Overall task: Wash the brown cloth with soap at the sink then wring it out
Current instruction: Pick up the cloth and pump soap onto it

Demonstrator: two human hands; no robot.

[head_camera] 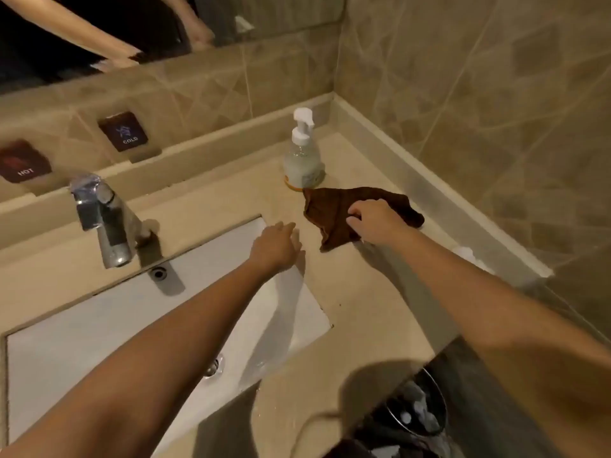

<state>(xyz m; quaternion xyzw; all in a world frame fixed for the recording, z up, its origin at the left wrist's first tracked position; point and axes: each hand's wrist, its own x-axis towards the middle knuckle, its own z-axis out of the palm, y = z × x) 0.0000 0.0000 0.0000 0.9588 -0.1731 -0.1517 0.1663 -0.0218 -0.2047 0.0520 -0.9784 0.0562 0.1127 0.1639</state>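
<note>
One brown cloth (pixel 325 213) is seen crumpled on the desk (pixel 363 309), right of the sink (pixel 82 342) and touching the base of one soap bottle (pixel 302 160), which stands upright with a white pump top. Two hands are counted. The right hand (pixel 373 221) is laid on the cloth with fingers curled into the fabric, gripping it. The left hand (pixel 276 247) is held over the sink's far right corner, fingers straight and loosely together, nothing held, just beside the cloth but apart from it. One chrome faucet (pixel 105 219) is mounted behind the basin; no water is seen running. Two wall labels are noted: one HOT label (pixel 23 161), one COLD label (pixel 123 131). One bin (pixel 416 411) is seen below the desk edge, with whitish contents too blurred to identify.
</note>
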